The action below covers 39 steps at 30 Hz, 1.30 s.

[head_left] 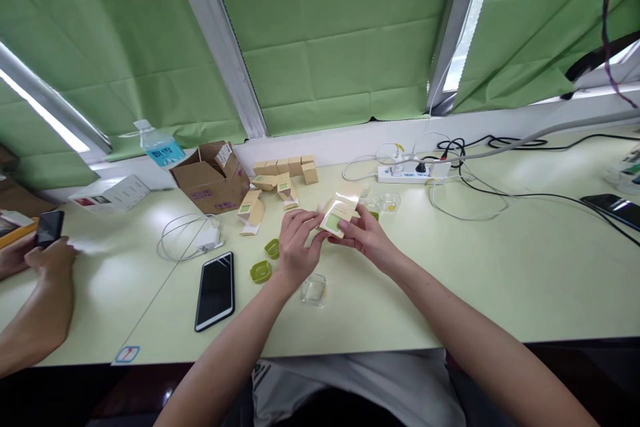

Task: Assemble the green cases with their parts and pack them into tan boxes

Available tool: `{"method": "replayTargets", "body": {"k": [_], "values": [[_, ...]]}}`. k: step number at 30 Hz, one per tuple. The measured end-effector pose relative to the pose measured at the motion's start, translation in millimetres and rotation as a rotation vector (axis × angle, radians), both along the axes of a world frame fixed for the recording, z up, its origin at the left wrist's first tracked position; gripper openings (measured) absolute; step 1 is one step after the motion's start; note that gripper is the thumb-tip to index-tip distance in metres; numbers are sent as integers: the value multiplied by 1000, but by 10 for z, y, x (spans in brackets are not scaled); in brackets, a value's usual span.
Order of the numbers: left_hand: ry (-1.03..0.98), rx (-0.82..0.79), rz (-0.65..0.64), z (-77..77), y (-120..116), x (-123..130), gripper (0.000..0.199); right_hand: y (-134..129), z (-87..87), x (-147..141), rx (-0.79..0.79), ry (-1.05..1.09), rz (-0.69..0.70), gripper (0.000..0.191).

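1. The small beige carton with a green panel (331,221) is held up over the desk (500,273), at the center of the frame.
2. The left hand (299,247) pinches its left side; the right hand (370,240) grips its right side, thumb over the panel.
3. Pressing that thumb too hard could crease the thin card.
4. If both grips slacken, the carton might fall and knock the clear square container (315,289), lower center.
5. A careless left-wrist sweep could nudge the 2 olive-green lids (261,271), left of center.
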<state>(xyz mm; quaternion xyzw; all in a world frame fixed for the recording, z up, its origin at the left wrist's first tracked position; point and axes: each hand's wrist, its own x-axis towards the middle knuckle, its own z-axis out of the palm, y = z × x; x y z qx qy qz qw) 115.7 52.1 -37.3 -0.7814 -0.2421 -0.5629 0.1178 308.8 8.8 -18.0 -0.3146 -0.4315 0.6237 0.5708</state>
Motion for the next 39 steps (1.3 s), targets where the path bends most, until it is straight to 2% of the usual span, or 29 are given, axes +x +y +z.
{"method": "replayTargets", "body": {"k": [4, 6, 9, 12, 15, 18, 22, 24, 26, 29, 31, 34, 39], "values": [[-6, -10, -39, 20, -11, -15, 26, 12, -15, -7, -8, -1, -19, 68], [-2, -82, -92, 58, -13, -35, 26, 33, -17, 15, 3, -28, -41, 70], [-33, -321, -213, 96, 21, -73, 32, 61, -15, 57, 77, -117, -83, 76], [-67, -570, -348, 77, 86, -105, 53, 67, -24, 66, 182, -299, -146, 83], [-16, -715, -395, 43, 119, -126, 70, 53, -63, 36, 258, -481, -182, 83], [4, -741, -358, 43, 112, -137, 74, 52, -127, 11, 313, -560, -189, 75], [14, -723, -254, 41, 156, -147, 57, 112, -170, 96, 333, -724, -209, 73], [12, -771, -212, 21, 207, -159, 48, 166, -144, 215, 362, -917, -346, 69], [17, -837, -188, 1, 250, -178, 45, 224, -97, 364, 380, -1086, -561, 59], [68, -946, -169, 6, 261, -207, 47, 302, -45, 558, 310, -1202, -744, 45], [129, -1017, -156, 37, 230, -213, 51, 337, -47, 621, 263, -1267, -771, 41], [240, -1043, -85, 94, 155, -191, 53, 361, -83, 617, 289, -1384, -755, 37], [412, -861, 76, 144, 54, -120, 45, 354, -101, 564, 327, -1566, -705, 30]]}}
